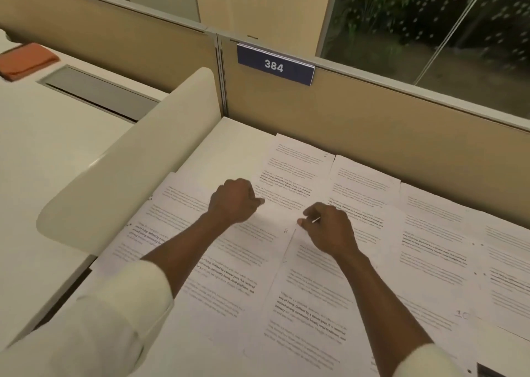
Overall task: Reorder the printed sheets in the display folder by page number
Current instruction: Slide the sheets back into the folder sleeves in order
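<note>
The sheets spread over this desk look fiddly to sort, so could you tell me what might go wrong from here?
1. The sheets overlap closely, so sliding one may drag its neighbours out of place.
2. Only a handwritten 8 reads clearly; other page numbers are faint or covered, so a sheet could be misordered.
3. The left hand and right hand are curled, resting on the paper, which could crease it.

Sheets (pixel 315 262) cover nearly all the desk (pixel 229 141) across the middle and lower right of the frame, overlapping. A bare strip stays open at upper centre. A partition (pixel 372 124) walls the far edge; a rounded divider (pixel 137 161) blocks the left.
</note>
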{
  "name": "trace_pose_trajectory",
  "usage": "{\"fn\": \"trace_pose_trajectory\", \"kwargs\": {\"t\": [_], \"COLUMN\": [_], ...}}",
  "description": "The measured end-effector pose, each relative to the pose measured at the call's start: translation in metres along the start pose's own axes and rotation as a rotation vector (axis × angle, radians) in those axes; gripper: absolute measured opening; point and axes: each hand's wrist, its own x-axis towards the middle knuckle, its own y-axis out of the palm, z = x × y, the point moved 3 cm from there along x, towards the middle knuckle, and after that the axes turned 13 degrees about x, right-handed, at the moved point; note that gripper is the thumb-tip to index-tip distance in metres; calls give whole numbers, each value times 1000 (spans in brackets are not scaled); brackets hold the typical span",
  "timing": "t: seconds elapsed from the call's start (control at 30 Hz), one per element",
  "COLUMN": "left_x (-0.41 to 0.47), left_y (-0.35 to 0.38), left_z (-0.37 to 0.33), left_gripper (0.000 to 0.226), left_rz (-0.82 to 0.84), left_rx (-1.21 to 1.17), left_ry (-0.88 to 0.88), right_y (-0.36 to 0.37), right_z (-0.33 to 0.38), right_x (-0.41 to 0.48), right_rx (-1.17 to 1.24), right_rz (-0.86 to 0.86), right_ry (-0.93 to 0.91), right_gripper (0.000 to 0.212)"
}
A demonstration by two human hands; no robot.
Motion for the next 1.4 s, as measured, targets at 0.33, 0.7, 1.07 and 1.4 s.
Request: {"fn": "trace_pose_trajectory", "kwargs": {"t": [0.33,0.7,1.07,1.4], "left_x": [103,144,138,60], "left_y": [25,37,10,-60], "left_z": [-17,-36,-35,-31], "left_gripper": [62,47,36,19], "left_rz": [-1,139,114,-39], "left_rx": [-55,-351,-558,-572], "left_ry": [-39,-332,-213,-27], "right_y": [39,55,45,23], "right_z": [-2,-11,-19,-11], "right_x": [53,59,63,56], "right_rx": [-217,-140,136,516], "right_rz": [-7,-44,-191,-301], "right_ry": [-1,0,53,186], "right_gripper": [57,60,53,67]}}
